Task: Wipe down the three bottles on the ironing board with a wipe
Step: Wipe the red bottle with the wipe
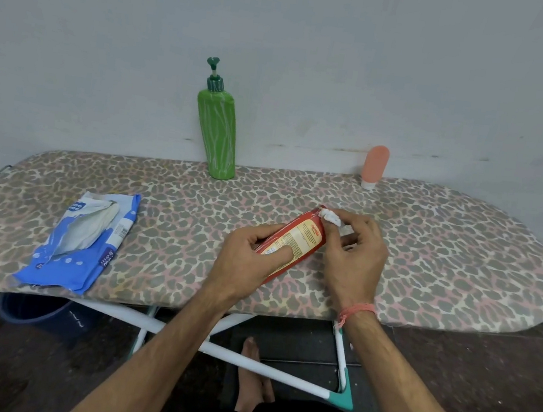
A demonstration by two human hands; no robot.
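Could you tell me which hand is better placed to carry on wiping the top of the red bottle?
The right hand: it pinches the wipe at the red bottle's top, while the left hand grips its body.

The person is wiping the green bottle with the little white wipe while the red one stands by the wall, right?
Not quite. The head view shows the hands wiping the red bottle: left hand holds it, right hand presses the wipe on it. The green bottle stands by the wall.

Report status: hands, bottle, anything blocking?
Left hand grips red bottle. Right hand pinches wipe at its top end. Nothing blocking.
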